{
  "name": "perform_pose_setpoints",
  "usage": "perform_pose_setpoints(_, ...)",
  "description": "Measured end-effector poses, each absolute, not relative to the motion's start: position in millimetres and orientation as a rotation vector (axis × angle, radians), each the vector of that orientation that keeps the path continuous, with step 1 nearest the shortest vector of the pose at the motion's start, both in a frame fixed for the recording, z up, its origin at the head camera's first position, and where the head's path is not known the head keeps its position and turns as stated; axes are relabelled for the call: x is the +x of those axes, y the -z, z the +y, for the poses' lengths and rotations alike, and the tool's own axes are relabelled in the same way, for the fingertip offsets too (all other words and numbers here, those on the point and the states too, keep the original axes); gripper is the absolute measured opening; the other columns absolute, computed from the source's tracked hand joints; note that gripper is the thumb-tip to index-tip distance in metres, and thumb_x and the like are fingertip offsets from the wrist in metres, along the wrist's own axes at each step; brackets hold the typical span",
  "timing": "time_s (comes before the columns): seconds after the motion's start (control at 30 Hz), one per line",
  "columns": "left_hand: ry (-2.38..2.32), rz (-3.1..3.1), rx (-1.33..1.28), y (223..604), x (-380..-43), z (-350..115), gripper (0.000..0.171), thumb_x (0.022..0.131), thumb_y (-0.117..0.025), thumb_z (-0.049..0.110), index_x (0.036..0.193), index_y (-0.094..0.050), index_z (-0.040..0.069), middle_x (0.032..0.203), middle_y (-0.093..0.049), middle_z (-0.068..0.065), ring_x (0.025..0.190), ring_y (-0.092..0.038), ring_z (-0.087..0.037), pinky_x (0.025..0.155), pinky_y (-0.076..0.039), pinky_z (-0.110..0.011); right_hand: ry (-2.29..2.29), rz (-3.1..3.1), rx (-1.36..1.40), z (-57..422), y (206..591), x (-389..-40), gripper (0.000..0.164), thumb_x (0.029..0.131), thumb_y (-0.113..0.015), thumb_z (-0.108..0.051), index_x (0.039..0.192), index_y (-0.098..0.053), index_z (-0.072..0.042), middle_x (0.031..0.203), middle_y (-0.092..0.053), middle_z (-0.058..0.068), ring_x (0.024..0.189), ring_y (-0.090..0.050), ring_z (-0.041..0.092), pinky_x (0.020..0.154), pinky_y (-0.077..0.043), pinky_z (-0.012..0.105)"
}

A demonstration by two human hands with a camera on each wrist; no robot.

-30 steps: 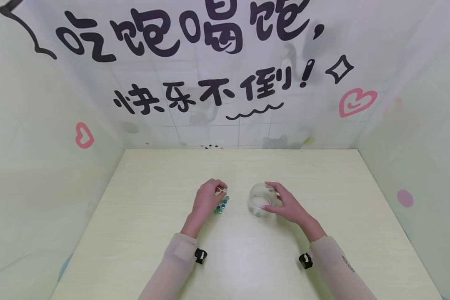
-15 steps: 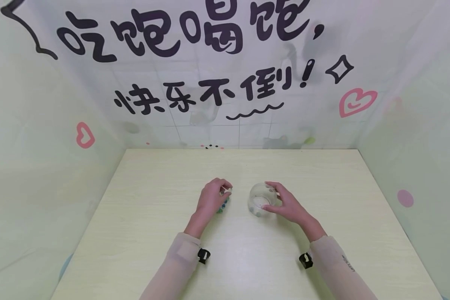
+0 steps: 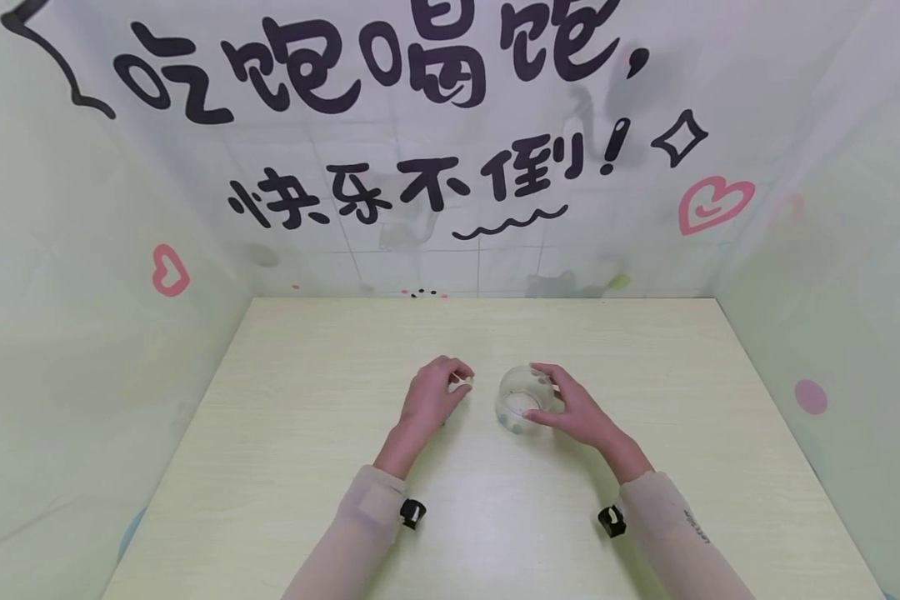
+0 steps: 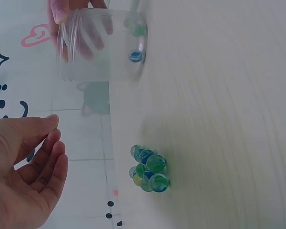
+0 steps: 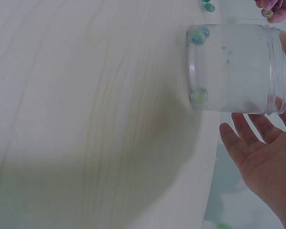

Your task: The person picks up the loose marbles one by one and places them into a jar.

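Left hand: the left hand (image 3: pixel 429 398) is raised off the tabletop just beside the jar, thumb and index fingertip together, pinching a small yellow-green marble (image 5: pixel 267 14).
Right hand: the right hand (image 3: pixel 581 417) holds the clear jar (image 3: pixel 522 398) near its threaded rim, thumb on the near side, fingers spread round the far side.
Jar: stands upright on the table (image 3: pixel 622 342), right of the middle; a few marbles lie on its bottom, among them a blue one (image 4: pixel 135 56) and a green one (image 4: pixel 138 30).
Marble pile: a tight cluster of green and blue marbles (image 4: pixel 152 167) sits on the tabletop near the jar, well apart from its wall.
Gap between hands: narrow; the left fingertips are near the jar wall, apart from it.
Table edges: the back edge meets the lettered backdrop (image 3: pixel 435 267) well beyond both hands; the side edges run wide of both forearms.
Hidden: from the head view the left hand covers nearly all the pile; the left wrist view does not show the pinched marble.
Cut off: the sleeves leave the head view at the bottom; the right thumb is cropped in the right wrist view.
Hard to make out: the exact marble count inside the jar.
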State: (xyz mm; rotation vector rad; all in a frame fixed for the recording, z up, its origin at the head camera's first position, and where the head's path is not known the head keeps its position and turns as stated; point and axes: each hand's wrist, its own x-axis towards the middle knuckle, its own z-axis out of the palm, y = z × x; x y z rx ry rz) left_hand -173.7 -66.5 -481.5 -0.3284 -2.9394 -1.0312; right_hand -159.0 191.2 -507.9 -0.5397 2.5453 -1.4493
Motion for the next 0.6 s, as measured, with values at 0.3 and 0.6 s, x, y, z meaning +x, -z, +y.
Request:
perform_pose_setpoints(0.3,1.044,-2.929,-0.374,477,-170,-58,0.014,0.090,-0.073,0.013,0.104,-0.073,0.014,0.100,-0.068,-0.001,0.094,-0.066,-0.021,0.082,-0.055,-0.033,1.452,2.550,-0.536,191,508,-159,0.077,0.086,-0.078,-0.023,0.149,-0.037,-0.004,0.153,-0.042,0.020,0.142,-0.039,0.041,0.113,-0.039,0.059)
perform_pose_setpoints(0.6,1.068,-2.923,-0.424,475,-168,-50,0.015,0.089,-0.074,0.011,0.104,-0.073,0.013,0.100,-0.068,-0.003,0.096,-0.067,-0.025,0.083,-0.055,-0.034,1.449,2.551,-0.534,191,509,-159,0.076,0.087,-0.077,-0.025,0.149,-0.037,-0.006,0.153,-0.041,0.020,0.143,-0.038,0.041,0.113,-0.038,0.060)
